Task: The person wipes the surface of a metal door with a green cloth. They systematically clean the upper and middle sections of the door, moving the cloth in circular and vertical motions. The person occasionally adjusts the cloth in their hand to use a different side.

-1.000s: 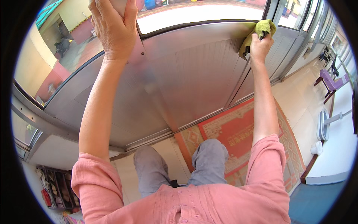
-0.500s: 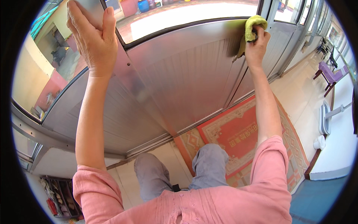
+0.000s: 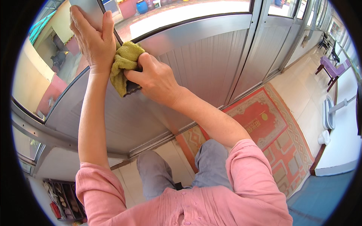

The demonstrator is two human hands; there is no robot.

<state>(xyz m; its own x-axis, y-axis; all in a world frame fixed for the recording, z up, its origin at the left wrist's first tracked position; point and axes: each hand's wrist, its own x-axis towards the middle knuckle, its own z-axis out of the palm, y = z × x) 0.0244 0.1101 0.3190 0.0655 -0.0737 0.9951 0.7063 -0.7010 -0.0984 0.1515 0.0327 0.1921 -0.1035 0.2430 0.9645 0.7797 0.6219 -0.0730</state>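
A yellow-green cloth (image 3: 126, 62) with a dark underside is bunched in my right hand (image 3: 154, 80). My thumb and fingers close on it. The cloth lies against the metal door panel (image 3: 200, 56) at its upper left corner, right beside my left wrist. My left hand (image 3: 92, 43) rests on the silver upright post (image 3: 88, 15) between two glass panes. Its thumb and fingers are stretched upward and apart, with nothing held in them. Above the panel runs a window pane with a black seal along its lower edge.
A red patterned mat (image 3: 260, 120) lies on a larger rug by the door. At the right are a purple chair (image 3: 332, 67), a grey-white long-handled item (image 3: 330, 113) and a white cup-like object (image 3: 323, 137). A rack of shoes (image 3: 64, 199) stands at lower left.
My right hand has swept the cloth leftward from the panel's far right top corner to beside my left wrist. My left hand stays on the post.
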